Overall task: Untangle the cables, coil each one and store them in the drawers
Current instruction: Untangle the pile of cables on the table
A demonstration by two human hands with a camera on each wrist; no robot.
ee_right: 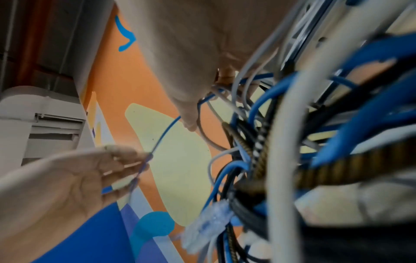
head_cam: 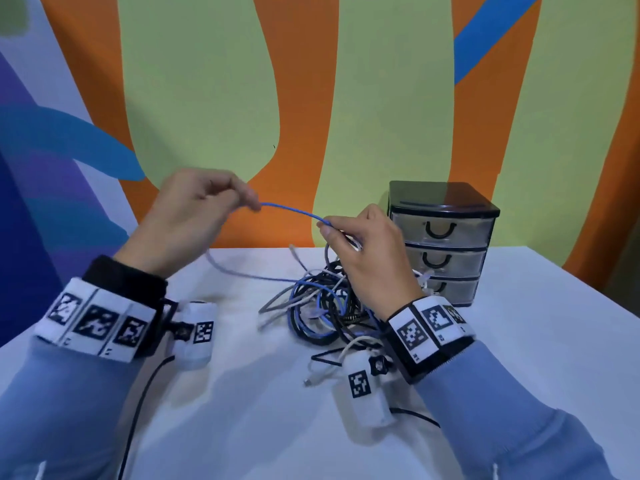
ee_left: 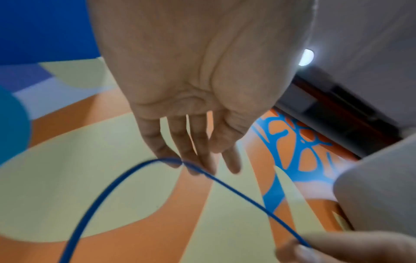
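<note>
A thin blue cable point(head_cam: 294, 211) is stretched in the air between my two hands, above the table's back edge. My left hand point(head_cam: 251, 200) pinches its left part with thumb and fingertips; from there the cable point(ee_left: 236, 192) sags down to the table. My right hand point(head_cam: 327, 228) pinches the other part just left of the drawer unit point(head_cam: 446, 233), with a few strands rising to it from the tangle point(head_cam: 322, 306) of blue, grey, black and white cables below. In the right wrist view the tangle point(ee_right: 258, 160) hangs close, with a clear plug point(ee_right: 209, 224).
The black-framed unit has three clear drawers, all closed, and stands at the back right of the white table point(head_cam: 519, 323). A white cable end point(head_cam: 311, 381) lies near my right wrist. A black lead point(head_cam: 138, 393) runs from my left wrist. A painted wall stands behind.
</note>
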